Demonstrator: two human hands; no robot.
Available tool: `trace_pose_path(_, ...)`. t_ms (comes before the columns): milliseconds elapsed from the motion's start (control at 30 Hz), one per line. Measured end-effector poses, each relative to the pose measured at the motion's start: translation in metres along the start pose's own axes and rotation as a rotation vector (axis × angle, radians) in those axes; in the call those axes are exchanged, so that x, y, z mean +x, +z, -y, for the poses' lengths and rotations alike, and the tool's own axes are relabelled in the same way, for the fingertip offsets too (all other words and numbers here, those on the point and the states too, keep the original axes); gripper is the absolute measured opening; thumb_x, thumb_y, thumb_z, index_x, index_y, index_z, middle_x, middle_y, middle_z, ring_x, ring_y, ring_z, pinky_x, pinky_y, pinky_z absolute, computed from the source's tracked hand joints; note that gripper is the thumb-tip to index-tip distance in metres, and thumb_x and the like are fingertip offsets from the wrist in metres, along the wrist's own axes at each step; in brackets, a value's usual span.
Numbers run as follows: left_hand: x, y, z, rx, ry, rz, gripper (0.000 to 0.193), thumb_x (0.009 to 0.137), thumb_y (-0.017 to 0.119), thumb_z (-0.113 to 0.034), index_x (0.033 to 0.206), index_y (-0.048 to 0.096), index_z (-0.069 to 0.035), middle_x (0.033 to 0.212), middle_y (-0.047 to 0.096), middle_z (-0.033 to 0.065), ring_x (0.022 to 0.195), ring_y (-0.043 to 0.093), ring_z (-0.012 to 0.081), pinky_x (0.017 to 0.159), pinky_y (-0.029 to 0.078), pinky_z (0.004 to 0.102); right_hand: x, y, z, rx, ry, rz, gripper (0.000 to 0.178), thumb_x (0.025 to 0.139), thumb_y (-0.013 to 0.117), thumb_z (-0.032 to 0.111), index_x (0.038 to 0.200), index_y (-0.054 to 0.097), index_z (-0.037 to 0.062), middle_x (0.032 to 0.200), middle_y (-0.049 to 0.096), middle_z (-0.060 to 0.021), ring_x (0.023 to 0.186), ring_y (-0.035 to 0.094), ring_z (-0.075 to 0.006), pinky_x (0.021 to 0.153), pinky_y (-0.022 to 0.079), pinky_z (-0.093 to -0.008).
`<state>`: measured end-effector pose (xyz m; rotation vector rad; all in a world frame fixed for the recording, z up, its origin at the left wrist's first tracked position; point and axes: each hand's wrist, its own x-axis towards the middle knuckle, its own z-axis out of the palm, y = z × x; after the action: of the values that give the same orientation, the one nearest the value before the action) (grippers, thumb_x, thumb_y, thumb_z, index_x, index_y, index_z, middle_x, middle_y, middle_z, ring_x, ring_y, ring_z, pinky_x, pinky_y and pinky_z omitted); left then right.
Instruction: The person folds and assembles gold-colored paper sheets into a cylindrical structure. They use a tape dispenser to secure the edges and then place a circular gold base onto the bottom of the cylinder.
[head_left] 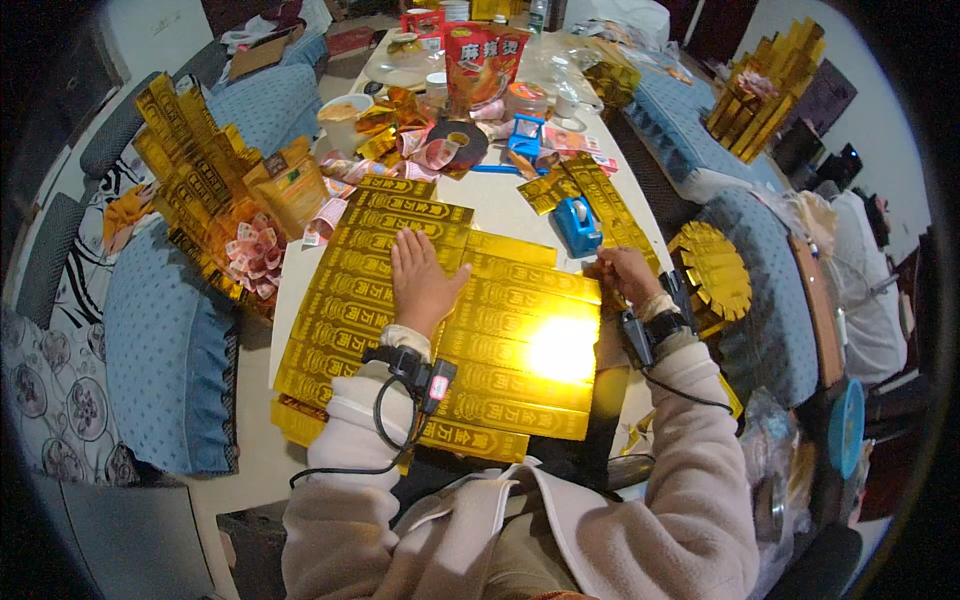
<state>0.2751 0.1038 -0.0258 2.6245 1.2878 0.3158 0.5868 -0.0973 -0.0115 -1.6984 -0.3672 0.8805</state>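
Observation:
My left hand (424, 284) lies flat with fingers spread on a panel of embossed gold foil strips (345, 290). A second gold foil panel (500, 380) lies to its right, glaring brightly, and the two panels meet or overlap near my thumb. My right hand (632, 276) is closed in a pinch beside the right panel's far corner. Whatever its fingers hold, if anything, is too small to make out. Just beyond that hand stands a blue tape dispenser (577, 226). Narrow gold strips (612, 200) lie behind the dispenser.
Farther up the table are a red food pouch (482, 62), a white tub (346, 120), a black disc (458, 146) and crumpled pink and gold paper. Tall gold foil stacks with pink flowers stand left (200, 170) and far right (765, 95). A round gold piece (712, 268) sits right.

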Motion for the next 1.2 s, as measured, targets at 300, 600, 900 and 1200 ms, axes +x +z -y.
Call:
trace_pose_path(300,0.0,0.001,-0.002,0.0,-0.021,-0.015,0.107,0.098,0.052,-0.065,0.161,0.015,0.013,0.17,0.011,0.0323,0.161,0.004,0.0392,0.13,0.0,0.0463,0.002,0.003,0.01,-0.092,0.037,0.087,0.017,0.095,0.069,0.02,0.085,0.064,0.0073,0.074,0.055,0.0009,0.054,0.041,-0.0085,0.048,0.03,-0.0261)
trace_pose_path(600,-0.002,0.003,-0.001,-0.058,0.0,-0.08,0.107,0.096,0.057,-0.064,0.16,0.019,0.014,0.169,0.016,0.0324,0.161,0.007,0.0399,0.131,0.003,0.0472,-0.027,0.048,0.058,-0.422,-0.354,0.17,0.018,0.099,0.068,0.024,0.093,0.069,0.0061,0.084,0.068,0.0006,0.07,0.057,-0.0074,0.064,0.044,-0.0251)
trace_pose_path(900,0.001,0.003,-0.004,0.017,-0.048,-0.041,0.106,0.092,0.064,-0.058,0.16,0.022,0.011,0.17,0.017,0.0298,0.161,0.01,0.0377,0.131,0.003,0.0461,-0.015,0.181,0.064,-0.645,-0.507,0.562,0.027,0.101,0.068,0.025,0.092,0.07,-0.0004,0.08,0.07,-0.0039,0.075,0.063,-0.0119,0.07,0.051,-0.0292)
trace_pose_path(1200,-0.001,0.005,-0.005,-0.123,-0.053,-0.081,0.104,0.087,0.071,-0.045,0.161,0.022,0.01,0.17,0.016,0.0311,0.161,0.01,0.0378,0.131,0.001,0.046,0.004,0.202,0.055,-0.865,-0.439,0.546,0.032,0.09,0.072,0.031,0.088,0.076,-0.0006,0.079,0.075,-0.0109,0.074,0.07,-0.0214,0.071,0.054,-0.0344)
